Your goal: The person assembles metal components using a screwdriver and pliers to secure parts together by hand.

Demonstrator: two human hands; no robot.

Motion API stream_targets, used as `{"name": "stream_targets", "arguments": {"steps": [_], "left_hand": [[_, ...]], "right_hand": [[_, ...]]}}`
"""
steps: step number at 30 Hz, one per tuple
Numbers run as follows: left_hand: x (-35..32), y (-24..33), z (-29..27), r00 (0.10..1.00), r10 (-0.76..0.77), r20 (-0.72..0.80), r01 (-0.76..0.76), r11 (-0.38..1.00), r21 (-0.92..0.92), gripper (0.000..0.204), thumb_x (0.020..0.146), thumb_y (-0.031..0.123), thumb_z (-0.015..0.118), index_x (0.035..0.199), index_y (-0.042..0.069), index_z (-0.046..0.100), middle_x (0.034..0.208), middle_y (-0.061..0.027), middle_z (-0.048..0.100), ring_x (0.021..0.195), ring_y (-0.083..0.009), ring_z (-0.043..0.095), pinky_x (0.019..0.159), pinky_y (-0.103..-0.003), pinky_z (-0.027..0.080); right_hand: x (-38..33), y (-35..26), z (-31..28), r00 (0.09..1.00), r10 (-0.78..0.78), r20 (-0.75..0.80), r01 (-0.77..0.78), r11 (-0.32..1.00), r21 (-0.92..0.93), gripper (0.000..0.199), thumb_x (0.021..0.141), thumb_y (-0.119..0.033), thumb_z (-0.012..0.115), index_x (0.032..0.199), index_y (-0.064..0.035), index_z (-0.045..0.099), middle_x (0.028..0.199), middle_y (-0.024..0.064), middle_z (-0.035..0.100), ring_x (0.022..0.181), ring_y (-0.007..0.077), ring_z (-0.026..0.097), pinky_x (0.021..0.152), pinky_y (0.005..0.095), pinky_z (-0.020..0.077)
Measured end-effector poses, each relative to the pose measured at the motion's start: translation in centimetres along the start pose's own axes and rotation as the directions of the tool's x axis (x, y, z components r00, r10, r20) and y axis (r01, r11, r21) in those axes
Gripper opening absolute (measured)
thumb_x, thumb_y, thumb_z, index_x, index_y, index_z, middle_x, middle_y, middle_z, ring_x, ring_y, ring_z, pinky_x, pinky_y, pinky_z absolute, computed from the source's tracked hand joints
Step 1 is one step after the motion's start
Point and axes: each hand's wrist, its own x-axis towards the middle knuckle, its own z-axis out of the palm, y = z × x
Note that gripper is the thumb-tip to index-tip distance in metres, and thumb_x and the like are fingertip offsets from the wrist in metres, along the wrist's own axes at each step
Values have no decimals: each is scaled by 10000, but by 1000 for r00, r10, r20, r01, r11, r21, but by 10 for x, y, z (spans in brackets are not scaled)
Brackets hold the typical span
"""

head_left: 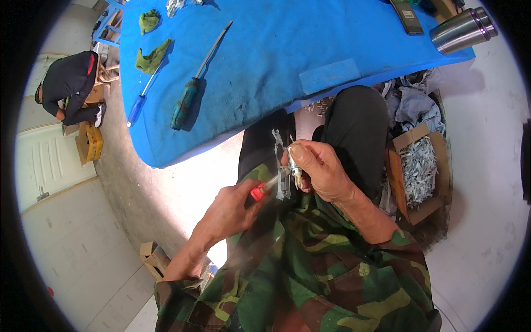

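Note:
Above my lap, my left hand (231,207) is closed around a red-handled tool (258,192). Its pale metal blade points up and right, toward the part in my other hand; whether the two touch is unclear. My right hand (322,169) pinches a small silvery cylindrical part (295,160) with a whitish-yellow lower end, thumb on top. A thin, ragged grey strip (280,191) stands upright beside that part, between the hands. What supports it is hard to make out. The tips of my right fingers are partly hidden behind the part.
On the blue-covered table (276,55) lie a teal-handled screwdriver (185,102), a blue-handled one (137,109), green rags (152,58) and a phone (407,16). A steel flask (463,31) lies at the right corner. A carton (394,180) of silvery strips stands right. Far left, a person (71,83) sits bent over.

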Motion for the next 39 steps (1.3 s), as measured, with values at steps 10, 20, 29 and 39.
{"name": "stream_targets", "arguments": {"steps": [10, 20, 29, 39], "left_hand": [[2, -14, 12, 948, 192, -253, -107, 943, 316, 345, 832, 36, 729, 1155, 29, 608, 944, -196, 693, 858, -413, 696, 746, -474, 563], [3, -20, 21, 920, 308, -244, -142, 839, 525, 386, 770, 18, 745, 1123, -11, 592, 958, -173, 678, 871, -359, 685, 768, -457, 560], [3, -7, 20, 934, 283, -221, -131, 841, 525, 364, 773, 24, 725, 1110, -21, 596, 958, -174, 674, 899, -360, 679, 796, -454, 558], [6, -4, 24, 930, 294, -222, -149, 852, 502, 378, 769, 19, 716, 1127, -21, 600, 961, -179, 686, 908, -361, 691, 795, -458, 564]], "right_hand": [[-3, 4, 3, 993, -96, -73, 81, 978, -192, 312, 1060, -300, 589, 1155, -7, 637, 825, -15, 598, 639, 36, 541, 531, 208, 440], [5, 21, -5, 912, -399, -99, 294, 801, -522, 347, 1114, -302, 496, 1075, 16, 631, 707, -26, 503, 648, 48, 444, 572, 246, 382], [11, 27, -9, 905, -415, -97, 298, 779, -551, 368, 1109, -286, 471, 916, -1, 603, 703, 95, 562, 633, 195, 537, 636, 357, 463], [13, 32, -7, 883, -434, -177, 296, 809, -508, 380, 1106, -229, 400, 858, 9, 561, 719, 125, 577, 641, 250, 586, 639, 372, 473]]}}
